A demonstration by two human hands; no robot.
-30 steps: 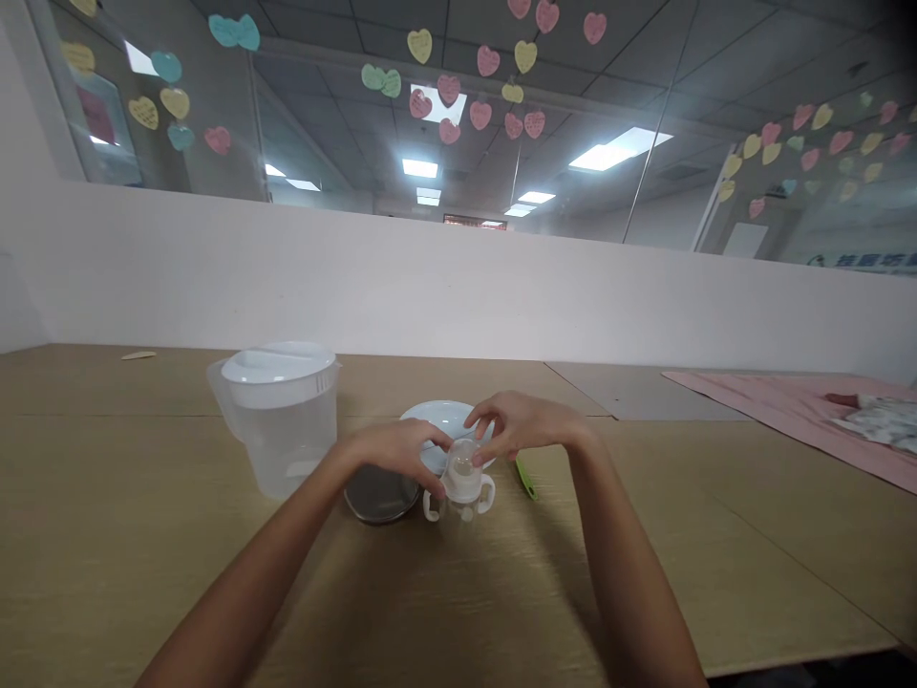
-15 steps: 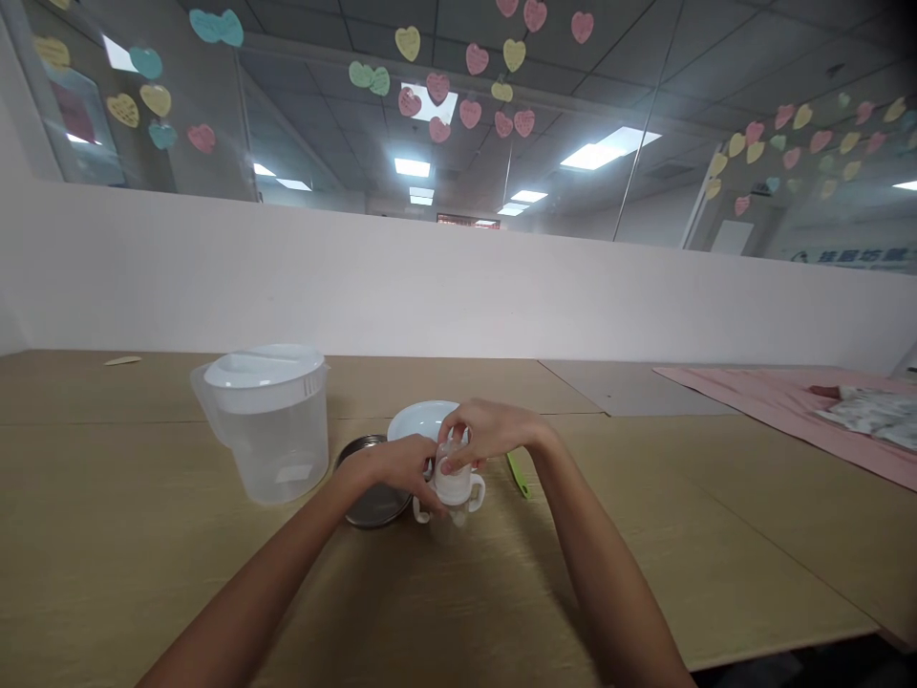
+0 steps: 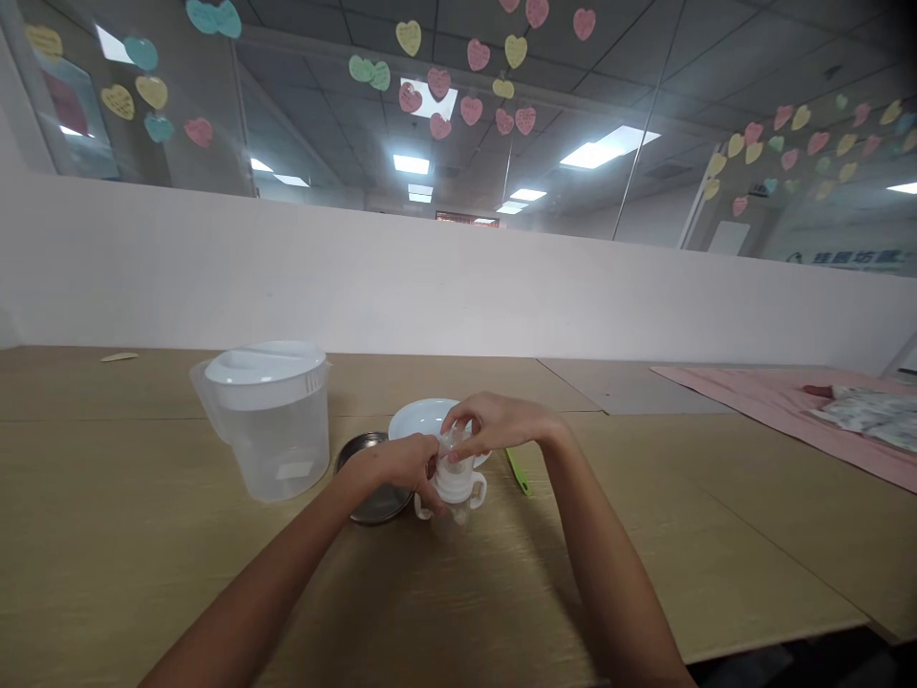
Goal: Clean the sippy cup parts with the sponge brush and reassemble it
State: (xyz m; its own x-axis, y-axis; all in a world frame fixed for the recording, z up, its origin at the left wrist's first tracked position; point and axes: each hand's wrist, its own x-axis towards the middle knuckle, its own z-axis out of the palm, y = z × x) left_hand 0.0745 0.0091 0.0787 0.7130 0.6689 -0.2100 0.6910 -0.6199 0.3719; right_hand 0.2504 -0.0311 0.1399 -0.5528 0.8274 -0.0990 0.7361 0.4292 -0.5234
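Observation:
A baby bottle (image 3: 454,490) with a white collar and two white side handles stands upright on the table in front of me. My left hand (image 3: 410,466) is closed around its left side by the handle. From above, the fingers of my right hand (image 3: 496,426) pinch the clear domed cap (image 3: 451,442) over the bottle's top. More of the white collar shows under the cap. Behind the bottle lies a white plate (image 3: 415,419), partly covered by my hands. A round metal pan (image 3: 364,442) sits left of it, partly under my left hand. Right of the bottle is a green handle (image 3: 517,474).
A clear lidded pitcher (image 3: 279,430) stands on the left of the wooden table (image 3: 716,535). At the far right, a pink cloth (image 3: 745,392) bears a patterned, clothed object (image 3: 863,413). A small flat tan piece (image 3: 118,357) lies at the back left, near the white wall.
My right fingers have closed on the clear cap, which now sits slightly higher above the collar. My left hand stays at the bottle. The view has shifted a little to the right.

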